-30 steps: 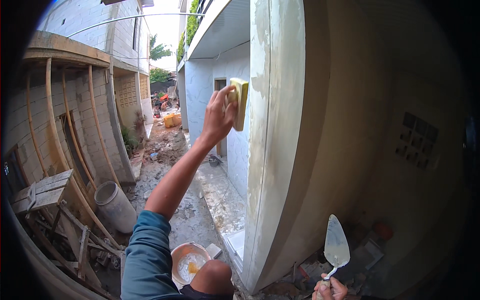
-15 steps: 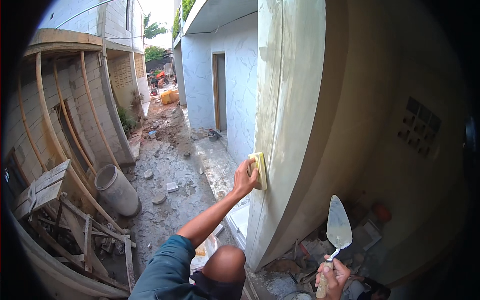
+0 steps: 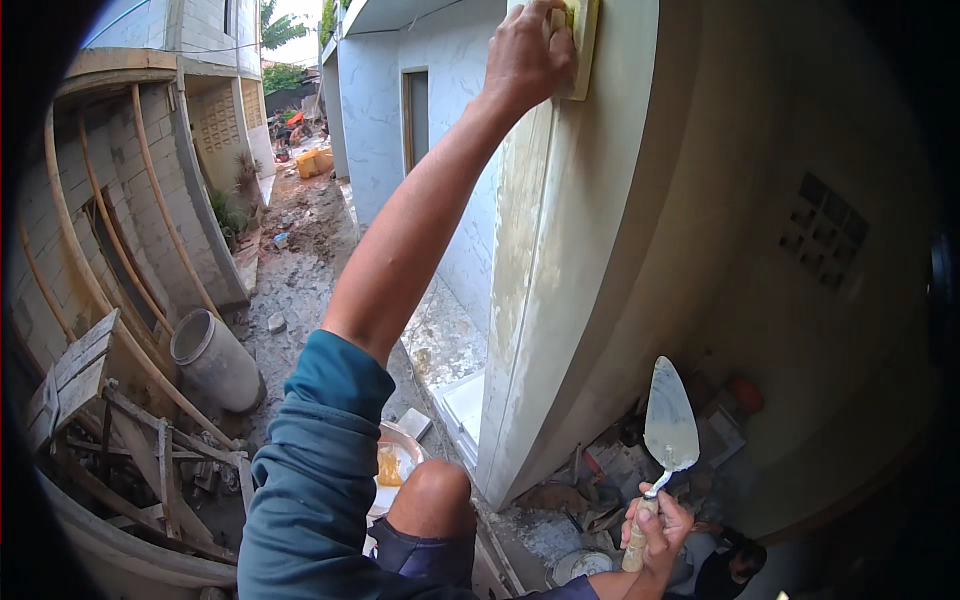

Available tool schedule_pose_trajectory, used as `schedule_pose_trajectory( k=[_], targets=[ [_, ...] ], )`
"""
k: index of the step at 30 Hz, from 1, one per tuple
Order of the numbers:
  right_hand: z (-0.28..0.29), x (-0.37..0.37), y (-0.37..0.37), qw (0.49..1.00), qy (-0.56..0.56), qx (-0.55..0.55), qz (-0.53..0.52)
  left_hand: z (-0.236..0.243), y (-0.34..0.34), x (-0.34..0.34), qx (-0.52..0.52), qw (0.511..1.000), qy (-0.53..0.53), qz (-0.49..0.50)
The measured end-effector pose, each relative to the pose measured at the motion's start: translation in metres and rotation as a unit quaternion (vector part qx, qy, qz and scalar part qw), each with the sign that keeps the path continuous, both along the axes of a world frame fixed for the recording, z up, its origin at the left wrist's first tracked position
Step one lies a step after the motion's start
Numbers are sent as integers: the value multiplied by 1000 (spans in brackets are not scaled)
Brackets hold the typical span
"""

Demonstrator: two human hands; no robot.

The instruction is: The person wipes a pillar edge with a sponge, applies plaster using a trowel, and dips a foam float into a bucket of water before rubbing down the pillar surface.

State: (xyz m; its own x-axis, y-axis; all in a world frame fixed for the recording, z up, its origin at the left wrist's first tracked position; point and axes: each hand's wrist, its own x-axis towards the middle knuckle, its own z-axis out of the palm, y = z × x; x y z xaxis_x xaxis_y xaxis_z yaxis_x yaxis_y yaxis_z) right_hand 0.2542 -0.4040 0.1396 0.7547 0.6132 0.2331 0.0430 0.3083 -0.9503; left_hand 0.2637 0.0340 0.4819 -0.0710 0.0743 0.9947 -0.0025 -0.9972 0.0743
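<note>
My left hand (image 3: pixel 528 55) grips a yellow rectangular float (image 3: pixel 583 70) against the upper part of the pale, plastered pillar (image 3: pixel 545 300), its fingers partly hiding the handle. My right hand (image 3: pixel 655 530) holds a trowel (image 3: pixel 668 415) by its wooden handle at the lower right, blade pointing up and smeared with pale paste. Below my left arm, beside my bent knee (image 3: pixel 430 490), a bucket (image 3: pixel 398 435) is partly visible with pale material and a yellowish item inside.
On the left stand wooden props (image 3: pixel 160 200), a timber scaffold (image 3: pixel 80 370) and a grey drum (image 3: pixel 215 360). A muddy alley (image 3: pixel 290 290) runs back past a marble-patterned wall (image 3: pixel 370 140). A person (image 3: pixel 735 560) is low at the bottom right, near rubble (image 3: pixel 570 480).
The float in my left hand went down the pillar by half a second ago and is now high up on it again. The trowel appears slightly higher in view.
</note>
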Motion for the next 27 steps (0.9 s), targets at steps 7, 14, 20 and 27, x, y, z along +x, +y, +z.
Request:
schedule_pose_trajectory(
  k=[7,14,20,27],
  targets=[
    [6,-1,1,1000,11,-6,0,-357,-24,-28,-285,931,214,-85],
    [-1,3,-2,1000,5,-2,-19,-242,7,-57,-197,963,160,-93],
    [-5,5,-3,999,33,-1,-12,-11,37,-47,-163,914,81,-364],
    [-19,13,5,999,28,-23,2,68,50,-36,-105,882,155,-431]
  ],
)
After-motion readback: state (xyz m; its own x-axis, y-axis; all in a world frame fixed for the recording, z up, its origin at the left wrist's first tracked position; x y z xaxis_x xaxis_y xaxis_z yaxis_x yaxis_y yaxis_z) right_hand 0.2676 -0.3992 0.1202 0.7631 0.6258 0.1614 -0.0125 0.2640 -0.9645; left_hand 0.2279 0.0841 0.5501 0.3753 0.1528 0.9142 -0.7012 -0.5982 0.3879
